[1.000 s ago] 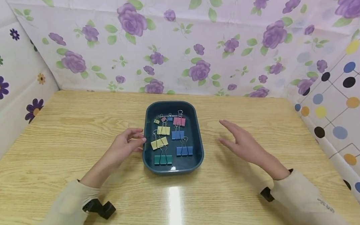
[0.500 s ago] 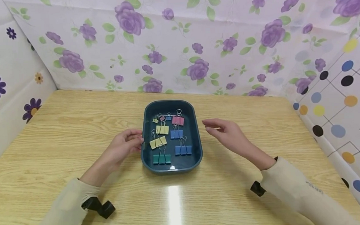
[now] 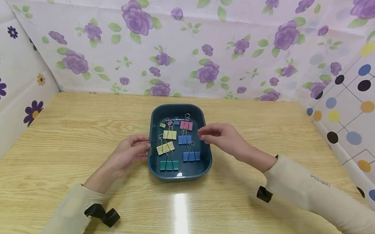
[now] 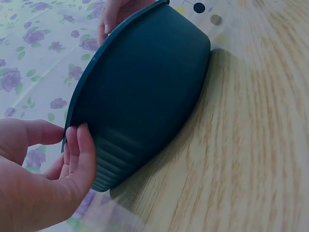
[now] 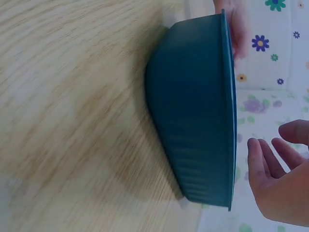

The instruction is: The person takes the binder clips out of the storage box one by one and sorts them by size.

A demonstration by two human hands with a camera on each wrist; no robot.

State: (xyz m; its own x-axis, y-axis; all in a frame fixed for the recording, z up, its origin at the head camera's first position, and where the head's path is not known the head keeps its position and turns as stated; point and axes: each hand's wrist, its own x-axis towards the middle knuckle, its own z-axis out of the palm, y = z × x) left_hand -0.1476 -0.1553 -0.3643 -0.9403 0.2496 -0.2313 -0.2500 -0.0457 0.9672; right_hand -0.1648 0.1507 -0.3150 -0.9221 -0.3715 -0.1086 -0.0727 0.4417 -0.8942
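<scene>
A dark teal plastic tray (image 3: 180,179) sits on the table with several binder clips inside. My left hand (image 3: 124,156) holds the tray's left rim; in the left wrist view its thumb and fingers (image 4: 84,150) pinch the edge. My right hand (image 3: 229,141) is over the right rim, fingers loosely bent and thumb apart, near a pink binder clip (image 3: 186,125) and a blue binder clip (image 3: 184,139). Below lies a larger blue binder clip (image 3: 191,156). On the left are two yellow binder clips, one higher (image 3: 170,135), and a green binder clip (image 3: 169,165).
Tiny binder clips, one of them blue (image 3: 176,122), lie at the tray's far end. The wood-grain table (image 3: 90,128) extends around the tray. Behind it hangs a cloth (image 3: 184,44) with purple flowers, and a dotted cloth (image 3: 357,123) stands at the right.
My right hand has moved left, from beside the tray to above its right rim, its thumb and fingers closer together. The left hand stays at the left rim.
</scene>
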